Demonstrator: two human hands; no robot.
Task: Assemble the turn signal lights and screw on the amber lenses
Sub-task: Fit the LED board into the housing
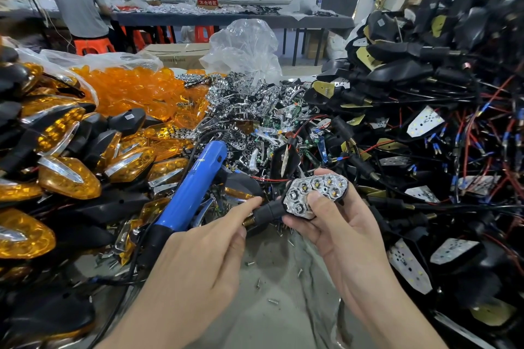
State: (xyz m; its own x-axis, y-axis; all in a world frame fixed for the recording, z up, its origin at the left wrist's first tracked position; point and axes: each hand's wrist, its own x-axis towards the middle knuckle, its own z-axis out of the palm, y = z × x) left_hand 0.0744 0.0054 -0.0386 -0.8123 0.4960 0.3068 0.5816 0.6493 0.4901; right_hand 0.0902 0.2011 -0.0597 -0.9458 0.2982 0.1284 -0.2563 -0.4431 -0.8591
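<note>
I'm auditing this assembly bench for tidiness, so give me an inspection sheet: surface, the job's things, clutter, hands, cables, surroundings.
Surface: grey bench top, mostly buried under parts; loose screws scattered on it.
Job's things: turn signal light with its chrome reflector fitted, no lens; amber lenses heaped rear left; finished lights at left; blue screwdriver lying on the pile.
Clutter: heap of chrome reflectors; crumpled plastic bag.
Hands: right hand holds the light; left hand pinches its stem.
Cables: red and black wires tangled among black housings at right.
Surroundings: three people at a far table; orange stools.
</note>
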